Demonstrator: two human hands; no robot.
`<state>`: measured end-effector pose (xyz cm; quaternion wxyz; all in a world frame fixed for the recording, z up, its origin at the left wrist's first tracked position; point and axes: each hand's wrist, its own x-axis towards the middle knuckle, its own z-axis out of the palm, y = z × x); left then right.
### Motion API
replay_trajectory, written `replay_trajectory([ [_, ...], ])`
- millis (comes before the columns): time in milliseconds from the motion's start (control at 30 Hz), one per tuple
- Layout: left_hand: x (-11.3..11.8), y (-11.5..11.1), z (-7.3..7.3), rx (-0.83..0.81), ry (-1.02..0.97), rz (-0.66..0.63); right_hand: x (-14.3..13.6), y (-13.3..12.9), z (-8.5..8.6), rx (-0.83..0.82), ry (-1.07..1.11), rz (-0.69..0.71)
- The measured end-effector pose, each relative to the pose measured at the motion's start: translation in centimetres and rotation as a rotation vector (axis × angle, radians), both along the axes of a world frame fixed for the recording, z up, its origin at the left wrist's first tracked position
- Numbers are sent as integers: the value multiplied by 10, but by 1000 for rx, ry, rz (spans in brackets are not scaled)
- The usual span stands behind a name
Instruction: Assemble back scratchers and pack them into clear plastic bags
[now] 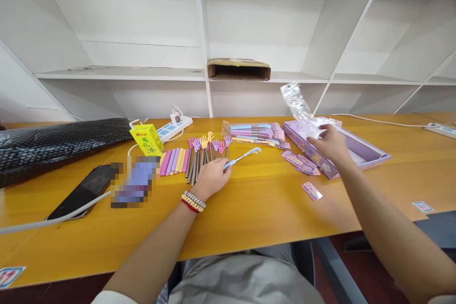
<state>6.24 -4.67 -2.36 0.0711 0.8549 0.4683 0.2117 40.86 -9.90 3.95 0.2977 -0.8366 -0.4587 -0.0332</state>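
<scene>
My left hand (213,178), with bracelets at its wrist, is closed on a blue claw-ended stick (244,156) that points up to the right. Just behind it lie several metal rods with coloured claw heads (204,142), beside a row of pink, purple and yellow handles (174,160). My right hand (331,142) pinches a clear plastic bag (297,102), raised over the near left edge of a purple box (370,154). Small printed cards (301,161) lie left of the box, and one more card (311,191) lies closer to me.
Bagged sticks (254,132) lie at the back middle. On the left are a yellow drink carton (147,140), a power strip (174,128), a dark phone (85,190), a white cable and a black wrapped roll (64,145). A cardboard box (238,70) sits on the shelf.
</scene>
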Motion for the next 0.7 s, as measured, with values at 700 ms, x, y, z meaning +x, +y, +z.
replay_trajectory([
  [700, 7, 4, -14, 149, -175, -51, -139, 24, -86, 159, 37, 828],
])
